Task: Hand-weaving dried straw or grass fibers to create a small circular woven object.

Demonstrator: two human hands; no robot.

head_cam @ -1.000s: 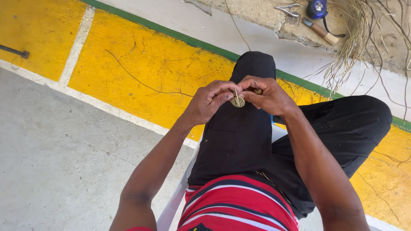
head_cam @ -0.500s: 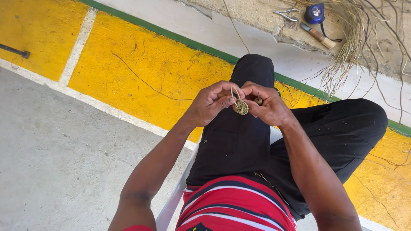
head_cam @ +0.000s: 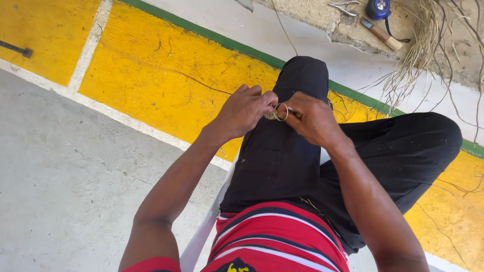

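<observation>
A small coil of woven straw-coloured fibre (head_cam: 275,114) sits right between the two hands, above the black-trousered knee (head_cam: 301,80) of the seated person. It lies at the fingertips of both hands, touching each, so neither hand is nearer. The left hand (head_cam: 244,108) pinches the coil's left edge, fingers pressed together on it. The right hand (head_cam: 313,118) closes on the right side, thumb and forefinger clamped on a thin pale strand that loops in a ring against the coil; what else the right fingers may hold is hidden. The coil faces roughly upward, and the working line between the hands runs left to right across the thigh.

Nothing stands between the hands and the coil. A long single fibre (head_cam: 201,83) trails from the left hand out over the yellow-painted floor (head_cam: 151,60). Well apart, at the top right, lie a bundle of dry fibres (head_cam: 421,45), a wooden-handled knife (head_cam: 381,34), a blue tape measure (head_cam: 378,8) and pliers (head_cam: 345,7) on the concrete ledge (head_cam: 312,15).
</observation>
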